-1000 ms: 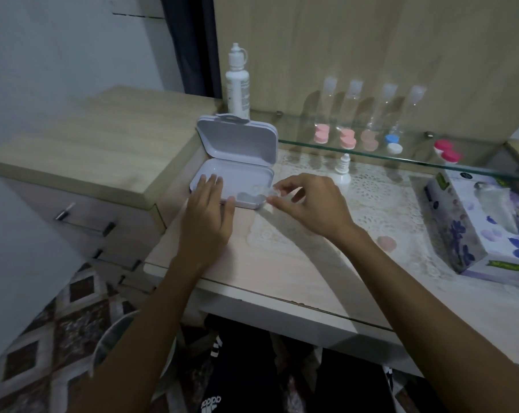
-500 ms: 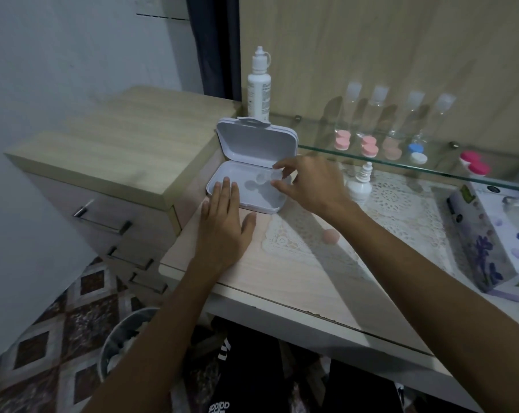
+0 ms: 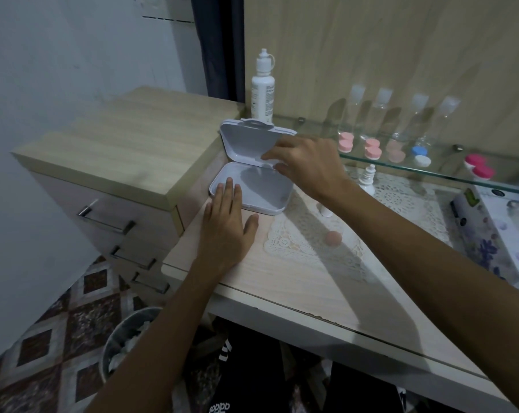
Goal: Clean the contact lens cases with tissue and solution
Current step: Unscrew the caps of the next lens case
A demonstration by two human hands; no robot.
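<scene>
Box lid (image 3: 246,141) under right fingers (image 3: 271,156) (touching)

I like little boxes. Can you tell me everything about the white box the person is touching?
The white box looks like smooth plastic, rectangular with rounded corners. It lies open on the pale wooden desk, its hinged lid standing up at the back, with a small tab on the top edge. The left hand rests flat, fingertips over the tray's front rim. The right hand touches the lid's lower right edge. What is inside cannot be made out.
</scene>
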